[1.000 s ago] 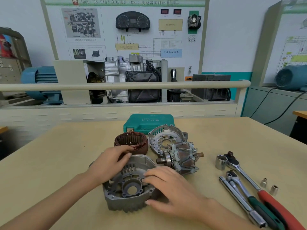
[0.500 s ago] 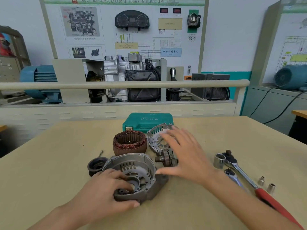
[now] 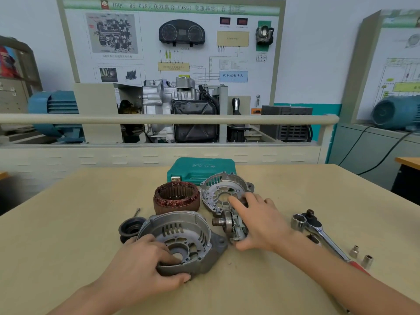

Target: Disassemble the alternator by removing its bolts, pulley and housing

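Observation:
The alternator lies in parts on the beige table. My left hand grips the near rim of the grey front housing, thumb outside and fingers inside its bowl. My right hand closes over the rotor, whose shaft end sticks out to the left. Behind it lies the silver rear housing half. The copper-wound stator ring stands left of that. A black pulley sits beside the front housing, with a long bolt just behind it.
A ratchet with a socket and red handle lies at the right, with two small sockets near it. A green tool case stands behind the parts. A railing and a training rig rise beyond the table's far edge.
My right hand left the front housing, swung up to the rear housing half and came down over the rotor. My left hand slid to the front housing's near rim, uncovering the pulley.

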Tool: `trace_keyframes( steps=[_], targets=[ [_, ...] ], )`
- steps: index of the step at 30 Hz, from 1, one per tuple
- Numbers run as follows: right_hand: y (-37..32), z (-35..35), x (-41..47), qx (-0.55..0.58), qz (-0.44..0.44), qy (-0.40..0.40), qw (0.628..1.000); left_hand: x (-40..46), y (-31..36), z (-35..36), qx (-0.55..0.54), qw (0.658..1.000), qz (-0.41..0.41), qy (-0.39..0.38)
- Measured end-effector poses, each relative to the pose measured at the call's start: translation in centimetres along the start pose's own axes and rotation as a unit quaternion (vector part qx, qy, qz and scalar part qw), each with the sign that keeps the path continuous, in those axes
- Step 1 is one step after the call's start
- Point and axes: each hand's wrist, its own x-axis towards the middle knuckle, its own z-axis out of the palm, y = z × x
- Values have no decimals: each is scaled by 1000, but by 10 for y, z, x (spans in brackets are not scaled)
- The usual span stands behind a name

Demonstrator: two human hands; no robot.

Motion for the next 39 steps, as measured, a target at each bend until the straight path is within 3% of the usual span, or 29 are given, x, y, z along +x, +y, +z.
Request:
trace_keyframes(
  steps=[14, 23, 28, 33, 39],
  targets=[
    [-29, -6, -16, -14, 108, -23, 994, 10, -3, 1, -1, 1000, -4, -28],
    [-19, -11, -17, 7, 76, -33, 997, 3, -1, -8, 45, 998, -4, -54],
    [-15, -2, -27, 50, 46, 40, 997, -2, 9, -5, 29, 1000, 5, -6],
    [-16, 7, -25, 32, 50, 110, 992, -2, 20, 1, 15, 989, 40, 145],
    [-15, -11, -21, 92, 59, 127, 986, -2, 21, -16, -67, 992, 26, 100]
  ],
)
